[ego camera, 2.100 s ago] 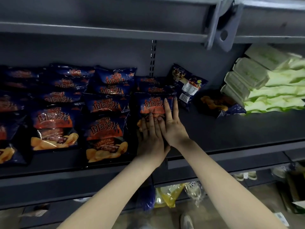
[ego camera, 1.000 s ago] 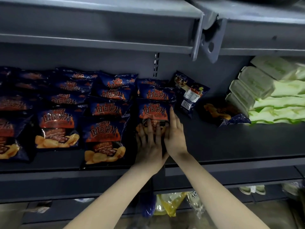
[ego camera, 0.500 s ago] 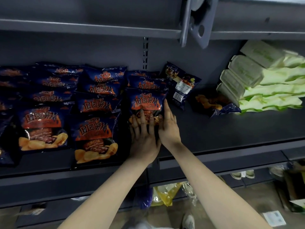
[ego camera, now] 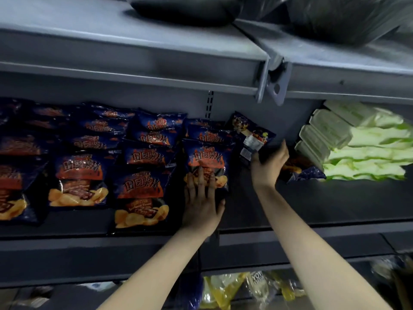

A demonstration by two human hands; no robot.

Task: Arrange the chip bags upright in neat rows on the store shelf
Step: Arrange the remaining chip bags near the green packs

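Note:
Dark blue chip bags with orange labels stand in several rows on the grey shelf (ego camera: pixel 312 204). My left hand (ego camera: pixel 202 202) lies flat with spread fingers against the front bag (ego camera: pixel 207 159) of the rightmost row. My right hand (ego camera: pixel 269 164) grips the lower edge of a back-facing chip bag (ego camera: pixel 252 133) that leans tilted against the shelf's rear wall, just right of that row. Another chip bag (ego camera: pixel 301 171) lies flat on the shelf right of my right hand, partly hidden behind it.
Pale green packs (ego camera: pixel 357 144) are stacked at the shelf's right end. The upper shelf (ego camera: pixel 156 54) overhangs closely, with dark bags on top. Yellow and clear packets (ego camera: pixel 234 291) sit on the level below. Bare shelf stretches between the rows and the green packs.
My right hand left the front bag and moved up and right to take hold of the tilted back-facing bag. My left hand stays on the front bag. The view tilted upward.

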